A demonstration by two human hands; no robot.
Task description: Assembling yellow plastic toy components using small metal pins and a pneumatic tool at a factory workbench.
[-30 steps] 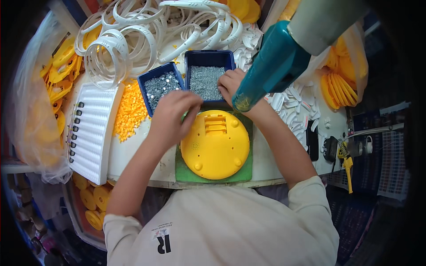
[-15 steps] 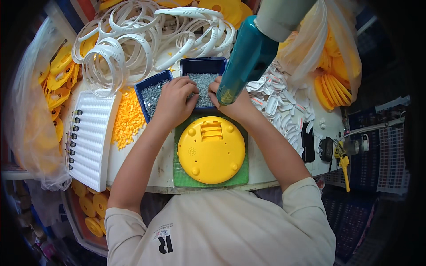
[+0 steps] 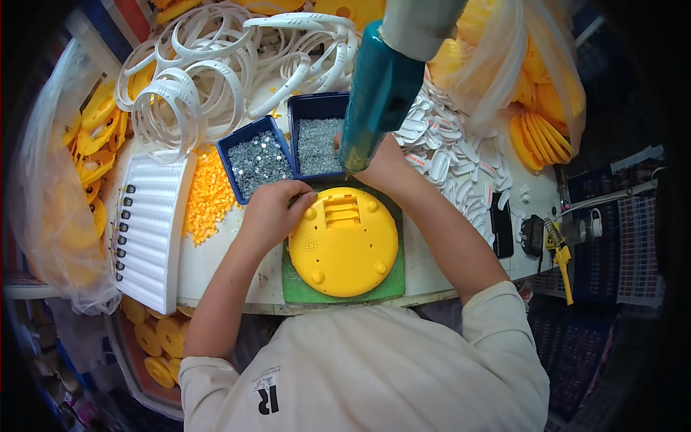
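A round yellow plastic housing point(image 3: 344, 252) with an open battery compartment lies face down on a green mat point(image 3: 291, 289). At its upper left edge is my left hand point(image 3: 277, 210), thumb and fingers pinched together; whatever they hold is too small to make out. My right hand point(image 3: 380, 167) reaches to the right-hand blue bin point(image 3: 319, 106) of small metal screws. Its fingers are largely hidden behind a teal electric screwdriver point(image 3: 381, 93) hanging from above. Left of that bin stands another blue bin point(image 3: 224, 153), tilted, holding small shiny metal parts.
White plastic rings point(image 3: 194, 93) pile up at the back. Small orange pieces point(image 3: 207, 194) and a white ridged tray point(image 3: 147, 230) lie left; white curved parts point(image 3: 450, 162) and a black phone point(image 3: 502, 227) right. Plastic bags of yellow parts point(image 3: 551, 86) flank the table.
My left hand has drawn back from the bins to the housing's upper left edge. My right hand stays by the screw bin. The hanging screwdriver appears shifted slightly left.
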